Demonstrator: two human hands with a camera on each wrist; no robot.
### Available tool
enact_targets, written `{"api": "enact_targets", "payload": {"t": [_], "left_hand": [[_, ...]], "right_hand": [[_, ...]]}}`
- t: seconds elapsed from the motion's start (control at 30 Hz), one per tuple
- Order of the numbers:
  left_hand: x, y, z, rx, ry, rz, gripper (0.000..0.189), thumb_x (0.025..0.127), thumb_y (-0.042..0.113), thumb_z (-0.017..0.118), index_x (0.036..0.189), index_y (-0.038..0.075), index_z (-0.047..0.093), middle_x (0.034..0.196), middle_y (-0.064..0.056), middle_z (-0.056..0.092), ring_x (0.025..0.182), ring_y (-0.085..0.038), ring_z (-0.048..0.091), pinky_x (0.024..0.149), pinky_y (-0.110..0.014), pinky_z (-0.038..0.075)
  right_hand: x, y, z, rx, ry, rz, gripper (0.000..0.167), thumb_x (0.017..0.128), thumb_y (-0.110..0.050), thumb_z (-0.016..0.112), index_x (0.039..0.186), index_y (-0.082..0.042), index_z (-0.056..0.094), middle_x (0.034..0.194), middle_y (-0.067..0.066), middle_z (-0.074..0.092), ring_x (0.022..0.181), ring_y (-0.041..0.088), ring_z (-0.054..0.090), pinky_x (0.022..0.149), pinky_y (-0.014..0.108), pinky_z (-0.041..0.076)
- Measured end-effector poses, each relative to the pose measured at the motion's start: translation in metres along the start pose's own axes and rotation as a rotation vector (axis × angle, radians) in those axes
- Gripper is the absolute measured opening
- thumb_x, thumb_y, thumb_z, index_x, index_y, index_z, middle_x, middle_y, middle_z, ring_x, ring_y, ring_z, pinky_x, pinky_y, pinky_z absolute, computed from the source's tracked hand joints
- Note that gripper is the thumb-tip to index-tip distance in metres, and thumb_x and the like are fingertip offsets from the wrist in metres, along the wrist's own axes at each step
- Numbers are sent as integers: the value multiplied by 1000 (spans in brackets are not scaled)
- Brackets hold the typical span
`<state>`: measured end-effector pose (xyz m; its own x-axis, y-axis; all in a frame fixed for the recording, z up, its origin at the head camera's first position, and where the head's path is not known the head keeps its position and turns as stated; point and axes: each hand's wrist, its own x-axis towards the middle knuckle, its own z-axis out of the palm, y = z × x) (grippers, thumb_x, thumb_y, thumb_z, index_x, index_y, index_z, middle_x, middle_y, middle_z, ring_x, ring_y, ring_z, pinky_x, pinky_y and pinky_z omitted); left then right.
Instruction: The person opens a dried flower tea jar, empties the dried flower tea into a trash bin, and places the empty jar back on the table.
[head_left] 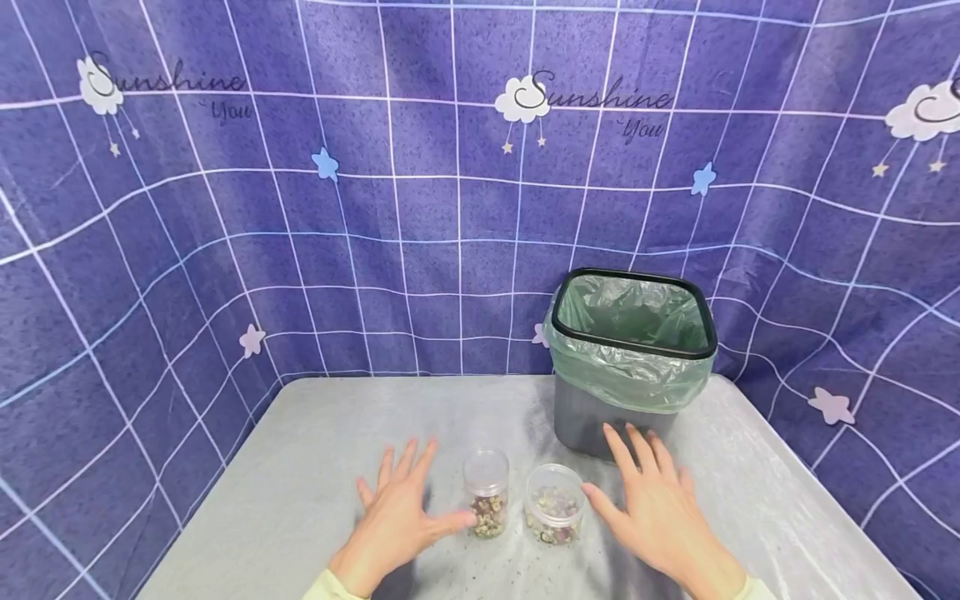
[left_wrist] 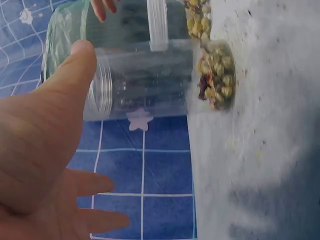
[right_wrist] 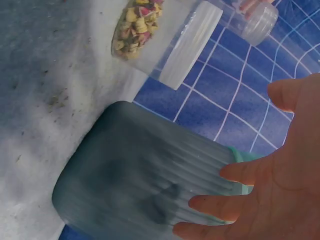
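Note:
Two clear lidded jars stand upright side by side on the table. The taller, narrow jar (head_left: 487,493) has dried flower buds (left_wrist: 216,80) in its bottom. My left hand (head_left: 401,515) is just left of it, fingers spread, with the thumb overlapping the jar in the head view. Right of it stands the shorter, wider jar (head_left: 554,505), holding dried buds and pinkish petals (right_wrist: 137,27) low inside. My right hand (head_left: 660,517) spreads its fingers to the right of this jar, thumb close by its side. Neither hand holds anything.
A grey bin (head_left: 600,417) with a green plastic liner (head_left: 637,379) and a black rim stands behind the right hand. Small dark crumbs (right_wrist: 57,100) dot the table (head_left: 337,433). A blue checked cloth (head_left: 420,208) hangs behind and along both sides.

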<state>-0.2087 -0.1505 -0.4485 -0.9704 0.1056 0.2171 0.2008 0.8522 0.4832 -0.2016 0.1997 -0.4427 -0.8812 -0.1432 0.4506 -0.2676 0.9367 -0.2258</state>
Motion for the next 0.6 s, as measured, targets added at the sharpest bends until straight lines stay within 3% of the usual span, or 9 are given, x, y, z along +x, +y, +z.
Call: {"api": "enact_targets", "payload": {"t": [0.13,0.3,0.47,0.6], "left_hand": [[2,5,5,-44,-22,11,119,66,78,79,160,17,39,165,-16,35,151,-53,22,104,-88,6],[8,6,15,-111,-25,61,117,64,68,87,155,8,44,158,-20,44,145,-50,37,104,-84,23],[12,7,28,-260,-122,64,115,66,57,92,152,-2,42,152,-25,49,138,-49,46,108,-72,35],[15,7,39,-362,-185,48,104,66,43,94,146,-1,46,142,-23,56,126,-43,57,100,-62,49]], "right_hand": [[2,-4,1,7,35,-32,80,94,-63,61,159,-21,40,153,17,46,140,44,40,88,72,43],[6,-7,1,21,58,-53,80,94,-65,60,158,-20,41,150,17,49,137,43,43,90,71,44],[10,-11,0,26,52,-58,80,95,-65,59,159,-20,40,150,17,50,137,42,44,90,70,44],[12,-14,0,26,36,-56,80,96,-67,56,160,-22,39,150,15,50,137,41,44,90,70,45]]}}
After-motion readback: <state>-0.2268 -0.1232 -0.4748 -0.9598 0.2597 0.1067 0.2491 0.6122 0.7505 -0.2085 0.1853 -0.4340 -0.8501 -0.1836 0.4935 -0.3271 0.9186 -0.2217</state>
